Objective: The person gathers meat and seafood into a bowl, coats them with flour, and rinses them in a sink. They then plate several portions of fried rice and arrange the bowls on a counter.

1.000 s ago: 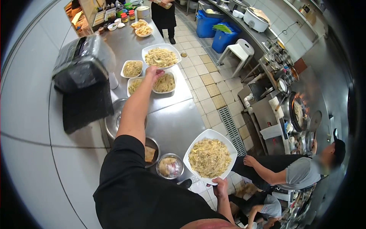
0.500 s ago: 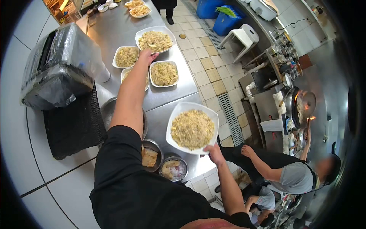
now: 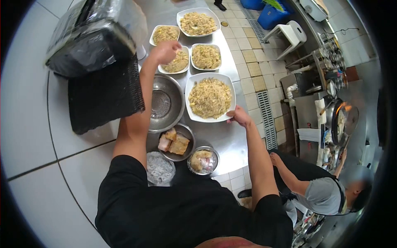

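A large white square plate (image 3: 193,115) heaped with fried rice (image 3: 210,98) is on the steel table. At its lower right corner, my right hand (image 3: 239,116) grips the rim, its fingers closed there. My left hand (image 3: 164,53) reaches over the smaller plates with nothing visible in it, fingers loosely apart. Just beneath it is one smaller plate of fried rice (image 3: 178,63), partly covered by the hand. Further plates of fried rice (image 3: 206,57) stand beside and beyond it, the farthest being a large one (image 3: 199,23).
A steel bowl (image 3: 178,111) sits by my left forearm. Nearer are a bowl with brownish blocks (image 3: 179,145) and a small bowl (image 3: 214,160). A plastic-wrapped machine (image 3: 103,45) and black mesh mat (image 3: 103,97) lie left. A co-worker (image 3: 322,192) stands right, near a flaming wok (image 3: 341,120).
The large plate has moved away from me, close to the smaller plates, with my right hand still on it. My left hand has left the far plate and drawn back. The view has shifted.
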A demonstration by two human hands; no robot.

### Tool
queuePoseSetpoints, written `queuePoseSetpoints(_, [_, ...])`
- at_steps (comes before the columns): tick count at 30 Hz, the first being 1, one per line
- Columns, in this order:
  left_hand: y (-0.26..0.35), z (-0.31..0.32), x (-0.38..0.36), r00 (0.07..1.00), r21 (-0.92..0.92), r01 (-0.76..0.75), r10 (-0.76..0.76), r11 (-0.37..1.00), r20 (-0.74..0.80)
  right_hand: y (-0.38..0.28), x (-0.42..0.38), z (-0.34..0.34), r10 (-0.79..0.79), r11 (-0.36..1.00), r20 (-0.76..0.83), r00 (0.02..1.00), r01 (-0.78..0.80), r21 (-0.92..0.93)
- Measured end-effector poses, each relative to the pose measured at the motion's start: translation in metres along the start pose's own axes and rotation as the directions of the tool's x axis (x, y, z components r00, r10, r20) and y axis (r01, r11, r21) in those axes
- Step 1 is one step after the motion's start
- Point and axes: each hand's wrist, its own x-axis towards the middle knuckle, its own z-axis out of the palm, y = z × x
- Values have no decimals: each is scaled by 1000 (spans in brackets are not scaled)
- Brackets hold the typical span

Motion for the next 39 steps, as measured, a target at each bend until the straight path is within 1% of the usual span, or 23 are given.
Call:
queuePoseSetpoints(2, [12, 4, -42, 987, 340, -125, 80, 932, 141, -13, -1, 6, -38, 998, -19, 999, 37, -60])
queuePoseSetpoints(3, [12, 9, -53, 982, 361, -91, 24, 928, 187, -20, -2, 12, -17, 993, -82, 996, 8, -116])
queuePoseSetpoints(5, [-3, 23, -69, 958, 408, -25, -94, 913, 270, -29, 3, 28, -70, 988, -152, 986, 47, -148])
queuePoseSetpoints(7, [-7, 30, -76, 947, 484, 18, -170, 875, 273, -29, 10, 32, -139, 981, -207, 968, 105, -166])
queuePoseSetpoints(8, [-10, 32, -79, 940, 520, 42, -210, 853, 269, -31, 12, 35, -127, 980, -202, 971, 91, -174])
queuePoseSetpoints(10, [-15, 34, -86, 958, 521, 53, -190, 852, 214, -36, 16, 39, -103, 979, -193, 976, 65, -195])
queuePoseSetpoints(12, [-21, 35, -90, 963, 504, 73, -193, 860, 190, -34, 24, 43, -127, 972, -218, 968, 77, -222])
queuePoseSetpoints(14, [-27, 38, -92, 978, 473, 86, -164, 877, 127, -36, 28, 45, -143, 964, -228, 963, 83, -254])
queuePoseSetpoints(16, [-30, 39, -90, 978, 476, 95, -172, 874, 120, -38, 30, 44, -140, 956, -229, 963, 71, -286])
queuePoseSetpoints(20, [-27, 34, -78, 941, 534, 139, -279, 834, 191, -35, 43, 38, -162, 956, -182, 970, 108, -275])
queuePoseSetpoints(21, [-25, 29, -73, 944, 570, 106, -262, 814, 198, -34, 45, 34, -139, 961, -171, 975, 91, -261])
queuePoseSetpoints(23, [-13, 21, -66, 962, 468, 248, -272, 848, -16, -41, 36, 35, -91, 971, -148, 985, 55, -233])
queuePoseSetpoints(25, [-12, 20, -55, 938, 347, 337, -278, 875, -209, -48, 27, 35, -86, 985, -124, 989, 65, -158])
queuePoseSetpoints(26, [-17, 21, -46, 910, 335, 408, -347, 849, -228, -48, 26, 36, -80, 991, -113, 990, 66, -118])
queuePoseSetpoints(28, [-28, 21, -25, 836, 309, 546, -480, 779, -268, -36, 60, 17, -274, 935, -258, 927, 194, -295])
queuePoseSetpoints(29, [-38, 21, -19, 847, 359, 530, -466, 768, -255, -42, 69, 13, -375, 889, -314, 872, 242, -389])
queuePoseSetpoints(30, [-46, 20, -10, 834, 332, 546, -536, 769, -130, -47, 78, 9, -385, 901, -358, 851, 263, -344])
queuePoseSetpoints(32, [-73, 22, 18, 767, 286, 580, -629, 763, 125, -82, 81, 20, -403, 913, -448, 798, 319, -253])
queuePoseSetpoints(33, [-89, 34, 21, 763, 40, 635, -635, 771, 119, -91, 94, 21, -372, 928, -440, 817, 314, -202])
queuePoseSetpoints(35, [-98, 41, 27, 712, -41, 701, -694, 712, 102, -108, 118, 22, -314, 948, -409, 857, 302, -97])
queuePoseSetpoints(37, [-105, 46, 26, 669, -79, 743, -739, 664, 80, -120, 129, 24, -234, 970, -405, 884, 238, -42])
queuePoseSetpoints(38, [-105, 46, 26, 696, -36, 718, -713, 695, 85, -126, 137, 24, -193, 979, -399, 897, 204, -13])
queuePoseSetpoints(39, [-105, 46, 26, 719, 7, 691, -689, 722, 92, -112, 171, 16, -242, 968, -489, 838, 245, -58])
